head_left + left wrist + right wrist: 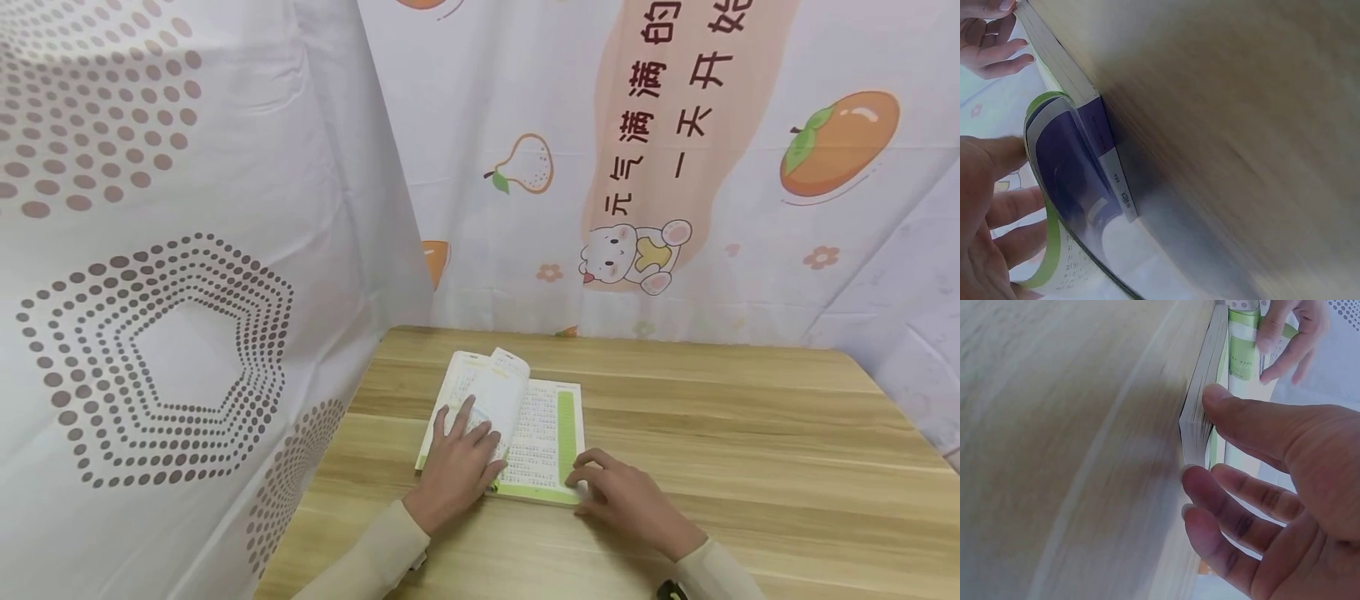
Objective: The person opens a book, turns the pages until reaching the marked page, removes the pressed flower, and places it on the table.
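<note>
An open book (536, 433) with green-edged printed pages lies on the wooden table. On its left side, the pages curve upward, and my left hand (459, 467) rests over them with fingers spread. From the left wrist view, the left thumb (1007, 155) lies against the bowed pages, and a purple inner cover (1075, 162) shows beneath them. My right hand (626, 497) is at the lower right corner. The right wrist view has its thumb (1235, 409) touching the edge of the page block (1200, 403), the other fingers loosely bent beside the corner.
The wooden table (712, 417) extends to the right of the book and behind it. A white curtain with fruit prints (480, 233) hangs along the back edge. Another curtain with dotted patterns (187, 350) hangs close on the left.
</note>
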The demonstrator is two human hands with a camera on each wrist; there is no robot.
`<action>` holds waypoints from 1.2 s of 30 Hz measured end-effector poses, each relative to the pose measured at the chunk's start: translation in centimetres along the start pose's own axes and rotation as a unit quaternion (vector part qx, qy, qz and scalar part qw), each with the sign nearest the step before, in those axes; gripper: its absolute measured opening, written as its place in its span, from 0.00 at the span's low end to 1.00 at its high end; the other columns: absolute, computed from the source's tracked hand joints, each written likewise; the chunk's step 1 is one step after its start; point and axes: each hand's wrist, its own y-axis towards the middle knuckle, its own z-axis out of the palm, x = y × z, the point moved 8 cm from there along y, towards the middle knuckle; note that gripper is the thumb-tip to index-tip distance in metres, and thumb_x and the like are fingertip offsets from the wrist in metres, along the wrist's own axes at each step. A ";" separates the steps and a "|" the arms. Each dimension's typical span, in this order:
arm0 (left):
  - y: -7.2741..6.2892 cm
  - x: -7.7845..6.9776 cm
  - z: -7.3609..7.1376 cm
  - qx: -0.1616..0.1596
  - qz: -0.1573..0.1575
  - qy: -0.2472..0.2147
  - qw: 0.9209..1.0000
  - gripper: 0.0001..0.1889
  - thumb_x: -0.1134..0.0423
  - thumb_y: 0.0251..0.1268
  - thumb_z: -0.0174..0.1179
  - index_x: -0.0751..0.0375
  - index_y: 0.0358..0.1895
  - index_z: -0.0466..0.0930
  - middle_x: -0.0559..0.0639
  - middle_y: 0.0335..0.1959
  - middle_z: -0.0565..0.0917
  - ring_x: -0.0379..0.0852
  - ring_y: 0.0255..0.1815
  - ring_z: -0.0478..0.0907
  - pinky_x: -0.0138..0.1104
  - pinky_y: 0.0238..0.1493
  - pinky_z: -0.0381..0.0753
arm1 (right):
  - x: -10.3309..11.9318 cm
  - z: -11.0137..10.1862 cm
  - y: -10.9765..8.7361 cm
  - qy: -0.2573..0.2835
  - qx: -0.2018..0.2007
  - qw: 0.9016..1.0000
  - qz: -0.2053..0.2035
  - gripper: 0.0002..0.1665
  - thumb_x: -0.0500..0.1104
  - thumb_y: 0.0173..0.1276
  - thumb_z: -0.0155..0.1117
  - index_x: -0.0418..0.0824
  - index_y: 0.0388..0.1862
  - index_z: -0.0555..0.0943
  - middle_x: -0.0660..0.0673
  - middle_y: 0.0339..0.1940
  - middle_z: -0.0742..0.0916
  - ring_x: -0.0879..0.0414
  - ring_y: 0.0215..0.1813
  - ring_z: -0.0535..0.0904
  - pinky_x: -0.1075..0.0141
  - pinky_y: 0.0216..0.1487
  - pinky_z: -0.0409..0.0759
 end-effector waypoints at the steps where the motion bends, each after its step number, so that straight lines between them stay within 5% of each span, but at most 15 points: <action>1: 0.0 0.0 -0.1 -0.002 0.000 0.002 1.000 0.18 0.47 0.64 0.71 0.55 0.47 0.88 0.53 0.51 0.88 0.69 0.73 0.66 0.69 0.67 0.59 | 0.0 0.0 0.0 0.000 0.000 1.000 -0.001 0.17 0.49 0.58 0.81 0.50 0.45 0.87 0.48 0.54 0.83 0.71 0.29 0.68 0.70 0.31 0.74; 13: 0.0 0.3 -0.3 0.005 -0.023 0.041 0.999 0.17 0.48 0.56 0.76 0.54 0.42 0.87 0.55 0.45 0.88 0.68 0.73 0.66 0.69 0.64 0.63 | -0.2 -0.3 0.3 0.014 0.011 1.000 0.004 0.17 0.51 0.57 0.80 0.49 0.44 0.88 0.51 0.51 0.83 0.72 0.29 0.69 0.71 0.29 0.73; 17: 0.0 -0.3 0.0 0.032 0.000 0.002 1.000 0.12 0.64 0.59 0.74 0.55 0.46 0.88 0.56 0.55 0.86 0.63 0.71 0.71 0.58 0.65 0.73 | -0.1 -0.3 0.3 0.009 0.008 1.000 -0.006 0.11 0.48 0.59 0.79 0.49 0.40 0.88 0.53 0.49 0.84 0.71 0.31 0.73 0.70 0.31 0.77; 22: 0.2 -1.3 0.8 0.095 0.027 -0.053 0.994 0.20 0.79 0.55 0.69 0.52 0.47 0.87 0.49 0.57 0.86 0.55 0.70 0.74 0.51 0.63 0.77 | 0.2 -0.7 0.4 -0.020 -0.015 0.999 -0.023 0.05 0.41 0.63 0.76 0.52 0.33 0.89 0.57 0.41 0.85 0.68 0.37 0.80 0.68 0.34 0.82; 26: 0.3 -2.0 1.1 0.099 0.044 -0.061 0.992 0.06 0.61 0.64 0.72 0.51 0.42 0.88 0.44 0.47 0.89 0.54 0.67 0.76 0.52 0.62 0.77 | 0.4 -1.2 0.5 -0.040 -0.048 0.998 -0.025 0.06 0.39 0.62 0.76 0.51 0.33 0.88 0.58 0.36 0.87 0.68 0.35 0.80 0.68 0.32 0.81; 30: 0.2 -2.7 1.4 0.080 0.061 -0.054 0.993 0.21 0.35 0.53 0.70 0.49 0.36 0.86 0.42 0.42 0.88 0.54 0.60 0.77 0.51 0.57 0.77 | 0.6 -2.1 0.4 -0.036 -0.097 0.994 -0.022 0.05 0.40 0.63 0.76 0.50 0.33 0.88 0.59 0.35 0.87 0.72 0.28 0.73 0.72 0.26 0.75; 36: 0.4 -3.0 1.5 0.057 0.050 -0.039 0.996 0.22 0.33 0.55 0.69 0.49 0.32 0.85 0.41 0.37 0.86 0.46 0.47 0.73 0.44 0.47 0.74 | 1.1 -3.3 0.3 -0.011 -0.160 0.986 -0.035 0.08 0.39 0.61 0.79 0.50 0.34 0.87 0.60 0.36 0.86 0.77 0.25 0.66 0.79 0.24 0.67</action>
